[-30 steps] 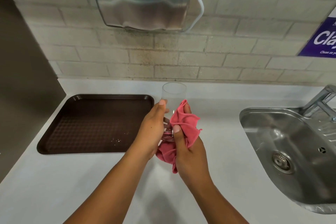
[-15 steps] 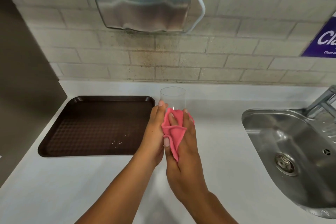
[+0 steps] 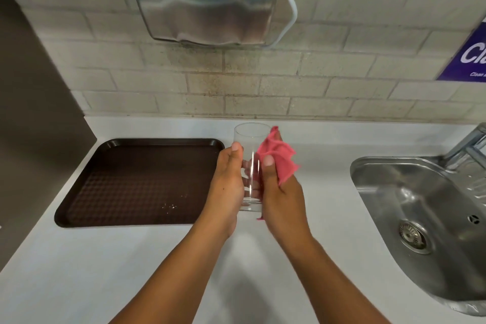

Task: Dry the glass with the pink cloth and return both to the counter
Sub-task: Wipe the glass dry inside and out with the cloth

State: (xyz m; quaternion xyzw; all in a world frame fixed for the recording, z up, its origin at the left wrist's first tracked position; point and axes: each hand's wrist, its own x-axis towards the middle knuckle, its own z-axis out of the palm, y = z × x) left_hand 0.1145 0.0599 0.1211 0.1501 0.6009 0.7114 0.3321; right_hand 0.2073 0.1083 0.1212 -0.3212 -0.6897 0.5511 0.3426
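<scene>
Far left, a brown tray (image 3: 136,181) flat on the white counter (image 3: 79,271), crumbs near its right edge; just right of it, left hand (image 3: 227,187) wrapped around the clear glass (image 3: 251,155), thumb up its near side, fingers closed on it; glass upright, held above the counter between both hands; right hand (image 3: 282,197) pressing the pink cloth (image 3: 278,158) against the glass's right side, thumb and fingers pinched on the cloth, cloth bunched and sticking out to the right; above on the tiled wall, a steel dispenser (image 3: 205,0); far right, a steel sink (image 3: 426,218) with drain, tap (image 3: 468,144) at its back edge.
</scene>
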